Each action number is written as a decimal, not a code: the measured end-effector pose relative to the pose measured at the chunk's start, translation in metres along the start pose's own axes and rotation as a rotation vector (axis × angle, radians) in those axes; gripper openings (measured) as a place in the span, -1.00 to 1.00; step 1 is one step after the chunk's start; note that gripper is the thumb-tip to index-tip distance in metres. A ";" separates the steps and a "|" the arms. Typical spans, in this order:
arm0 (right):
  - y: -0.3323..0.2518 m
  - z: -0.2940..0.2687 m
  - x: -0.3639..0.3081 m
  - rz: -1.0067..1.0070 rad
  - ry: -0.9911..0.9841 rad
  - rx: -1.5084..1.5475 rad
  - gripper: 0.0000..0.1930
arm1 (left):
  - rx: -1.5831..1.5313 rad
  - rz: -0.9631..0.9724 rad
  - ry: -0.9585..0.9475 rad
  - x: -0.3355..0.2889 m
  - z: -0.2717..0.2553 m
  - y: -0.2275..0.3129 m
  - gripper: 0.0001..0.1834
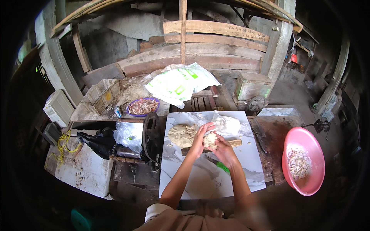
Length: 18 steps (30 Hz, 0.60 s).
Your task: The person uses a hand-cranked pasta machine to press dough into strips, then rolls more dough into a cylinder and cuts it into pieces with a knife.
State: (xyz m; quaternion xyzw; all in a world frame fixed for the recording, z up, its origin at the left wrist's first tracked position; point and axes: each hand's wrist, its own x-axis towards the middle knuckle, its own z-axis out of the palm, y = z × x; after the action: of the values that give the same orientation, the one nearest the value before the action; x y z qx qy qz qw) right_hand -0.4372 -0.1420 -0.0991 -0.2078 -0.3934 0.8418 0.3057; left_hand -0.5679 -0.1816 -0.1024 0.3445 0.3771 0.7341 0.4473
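Note:
Over the marble-patterned board (200, 181), my left hand (199, 141) and my right hand (224, 151) are closed together round a crumbly, pale lump of dough (210, 141). A larger, smoother mass of dough (181, 135) lies on the board, left of my hands. Just beyond them rests a clear plastic bag of white powder (226, 124). A piece of wood (234, 143) lies beneath my hands, its middle hidden by them. Close to my right wrist is a knife with a green handle (222, 166), its blade partly covered.
A pink basin (323, 163) with floured pieces stands at the right. To the left are a machine with a large wheel (151, 134) and a plastic bag (129, 135). Farther back are a purple-rimmed dish (158, 105) of reddish strips, a crate (101, 94) and a white-green sack (181, 82).

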 end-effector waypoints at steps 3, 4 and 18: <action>0.001 -0.013 -0.015 -0.208 0.021 -0.257 -0.72 | -0.314 -0.132 -0.124 -0.010 0.037 -0.013 -0.58; -0.001 -0.014 -0.022 -0.311 0.099 -0.488 -0.75 | -0.318 -0.147 -0.081 -0.018 0.046 -0.016 -0.57; 0.017 -0.047 -0.090 -0.708 0.218 -0.927 -0.77 | -0.091 0.040 0.620 -0.061 0.089 -0.084 -0.57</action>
State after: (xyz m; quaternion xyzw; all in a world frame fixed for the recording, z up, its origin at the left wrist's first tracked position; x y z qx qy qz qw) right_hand -0.3497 -0.1868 -0.1310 -0.2611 -0.7318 0.4027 0.4839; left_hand -0.4371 -0.1892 -0.1425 0.0913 0.4556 0.8290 0.3112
